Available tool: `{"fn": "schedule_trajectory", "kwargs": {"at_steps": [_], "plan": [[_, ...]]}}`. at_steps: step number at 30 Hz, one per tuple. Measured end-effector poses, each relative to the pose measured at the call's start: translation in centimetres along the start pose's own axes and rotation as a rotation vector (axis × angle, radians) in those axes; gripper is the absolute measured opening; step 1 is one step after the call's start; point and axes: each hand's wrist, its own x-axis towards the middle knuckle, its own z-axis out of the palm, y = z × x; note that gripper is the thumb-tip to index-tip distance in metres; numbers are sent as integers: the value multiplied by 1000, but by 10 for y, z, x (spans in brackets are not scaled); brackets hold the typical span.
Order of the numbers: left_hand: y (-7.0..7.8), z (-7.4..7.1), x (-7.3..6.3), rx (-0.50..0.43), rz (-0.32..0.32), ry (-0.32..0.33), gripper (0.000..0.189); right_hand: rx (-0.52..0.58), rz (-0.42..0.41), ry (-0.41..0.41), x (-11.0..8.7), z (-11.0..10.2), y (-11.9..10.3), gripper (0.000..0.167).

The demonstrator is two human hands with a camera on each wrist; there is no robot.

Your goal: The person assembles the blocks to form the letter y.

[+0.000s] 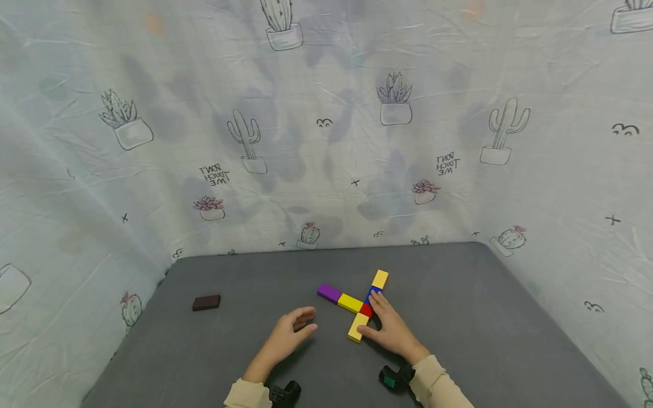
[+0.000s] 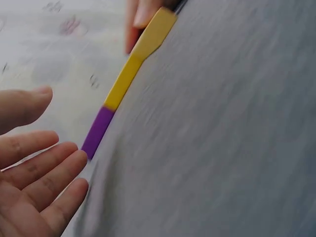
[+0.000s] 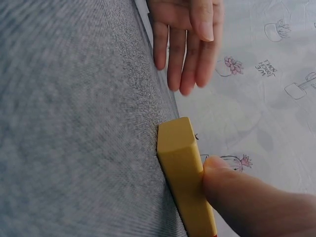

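Flat coloured blocks form a T on the grey table. Its slanted bar runs from a far yellow block [image 1: 380, 278] through a blue block [image 1: 371, 297] and a red block [image 1: 366, 310] to a near pale-yellow block [image 1: 357, 328]. Off the red one, a bright-yellow block [image 1: 350, 303] and a purple block [image 1: 329, 293] make the stem. My right hand [image 1: 391, 330] lies along the bar, fingertips on the blue block, thumb [image 3: 232, 185] touching the pale-yellow block. Left of the blocks, my left hand [image 1: 287, 334] holds nothing, its fingers relaxed and apart from the thumb.
A dark brown block [image 1: 206, 302] lies by itself towards the table's left side. The grey tabletop [image 1: 255, 277] ends at the back against a pale curtain [image 1: 326, 170] printed with cacti, which also hangs along both sides. Black cameras [image 1: 395, 378] are strapped at both wrists.
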Motion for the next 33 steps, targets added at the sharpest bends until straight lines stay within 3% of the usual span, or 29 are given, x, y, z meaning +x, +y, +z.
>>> {"fn": "schedule_trajectory", "kwargs": {"at_steps": [6, 9, 20, 26, 33], "plan": [[-15, -30, -7, 17, -56, 201, 49, 5, 0, 0, 0, 0, -1, 87], [-20, -48, -14, 43, -97, 272, 51, 11, 7, -4, 0, 1, -2, 87], [-38, -99, -42, 103, -204, 410, 55, 9, 38, -26, -1, 5, 2, 90], [-43, -121, -57, 77, -305, 501, 61, 9, 35, -24, 0, 4, 3, 90], [-48, -134, -67, 60, -368, 748, 65, 6, 23, -13, 2, 2, 2, 89]]}}
